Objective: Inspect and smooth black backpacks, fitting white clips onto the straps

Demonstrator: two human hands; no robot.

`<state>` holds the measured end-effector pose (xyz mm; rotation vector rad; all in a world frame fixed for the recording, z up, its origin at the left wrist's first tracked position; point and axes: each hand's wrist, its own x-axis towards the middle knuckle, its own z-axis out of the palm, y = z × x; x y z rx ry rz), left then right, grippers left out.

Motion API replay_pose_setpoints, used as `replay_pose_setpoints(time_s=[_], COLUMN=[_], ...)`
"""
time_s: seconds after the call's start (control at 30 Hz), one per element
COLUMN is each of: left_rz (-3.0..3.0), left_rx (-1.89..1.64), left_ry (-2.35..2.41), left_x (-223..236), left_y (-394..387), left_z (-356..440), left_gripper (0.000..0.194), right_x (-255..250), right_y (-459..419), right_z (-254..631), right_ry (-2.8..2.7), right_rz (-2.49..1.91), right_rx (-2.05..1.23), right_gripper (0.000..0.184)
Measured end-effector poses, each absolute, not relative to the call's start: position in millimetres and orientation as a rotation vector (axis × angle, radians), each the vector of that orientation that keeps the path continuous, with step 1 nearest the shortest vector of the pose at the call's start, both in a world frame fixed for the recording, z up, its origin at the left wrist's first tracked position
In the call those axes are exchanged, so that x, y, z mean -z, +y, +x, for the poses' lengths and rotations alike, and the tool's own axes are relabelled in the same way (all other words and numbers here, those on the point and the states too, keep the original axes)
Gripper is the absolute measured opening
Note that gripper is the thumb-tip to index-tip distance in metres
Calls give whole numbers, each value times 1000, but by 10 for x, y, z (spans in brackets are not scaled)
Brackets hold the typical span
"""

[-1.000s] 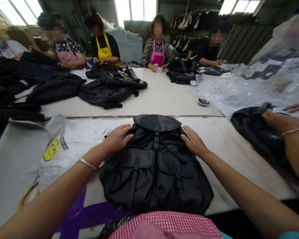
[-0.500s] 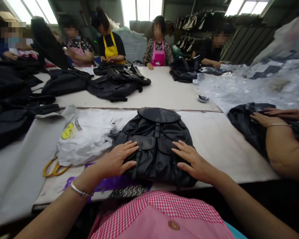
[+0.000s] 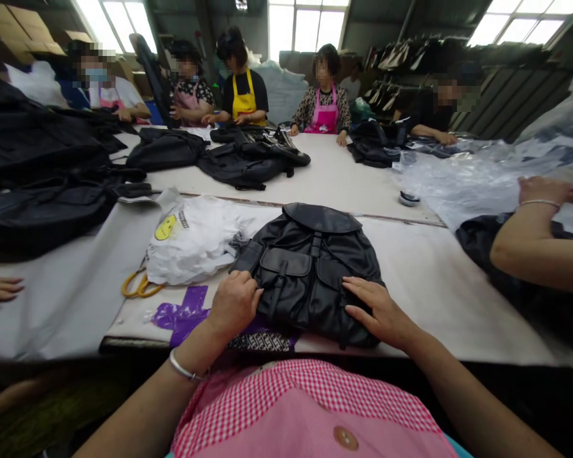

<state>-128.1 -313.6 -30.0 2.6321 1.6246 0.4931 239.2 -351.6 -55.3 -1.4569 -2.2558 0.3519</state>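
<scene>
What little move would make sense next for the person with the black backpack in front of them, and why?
Perhaps the right hand should curl round the backpack's right edge. The left hand has its fingers bent at the left side, while the right lies with fingers extended on the front, so a matching hold would probably steady it.

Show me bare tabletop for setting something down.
Free: near tabletop between the flap-top backpack and the black bag rightward; far tabletop between jumbled backpacks and clear plastic. Crowded: just left of that backpack, with yellow-handled scissors and a white smiley-printed pile.
</scene>
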Motion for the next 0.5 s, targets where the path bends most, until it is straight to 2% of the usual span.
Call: replay_pose_setpoints(time_s=[0.17,0.3,0.43,0.5], left_rz=[2339,2208,2272,2338], left_rx=[-774,-915,-907,-867], left_ry=[1523,1508,1495,1483], left_x=[289,304,319,304], left_y=[-2998,-3024,-3057,-3027], left_z=[-1336,-1361,-1375,-1393], left_gripper=[28,27,27,28], right_x=[131,-49,55,125], right_y=[-3293,-3130,-2997,-2901], right_z=[2090,1609,1233,1153], right_ry=[-2239,-2500,-2620,-2592], right_rz=[-1343,-1293,-1564,-1638], right_rx=[-294,-329,-399,-323], right_gripper=[33,40,54,52])
